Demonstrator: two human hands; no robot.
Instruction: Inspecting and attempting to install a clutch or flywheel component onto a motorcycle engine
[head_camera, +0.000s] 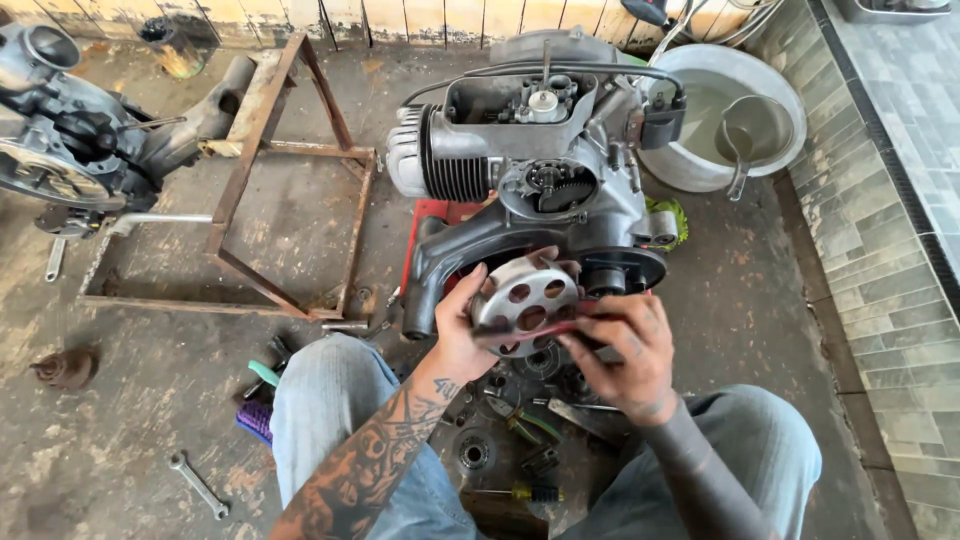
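A round grey metal cover with several holes (527, 303) is held in front of a scooter engine (530, 170) that stands on the concrete floor. My left hand (462, 330) grips the cover's left rim, thumb up along its edge. My right hand (628, 355) holds its lower right side, fingers curled under it. The cover sits just before the engine's open dark side housing (620, 268). Both my knees in jeans frame the hands.
A rusty metal frame (290, 180) lies to the left, with another engine (70, 140) behind it. A metal basin with a scoop (735, 115) stands at the right. Loose tools and parts (520, 440) lie between my knees; a wrench (198, 485) lies lower left.
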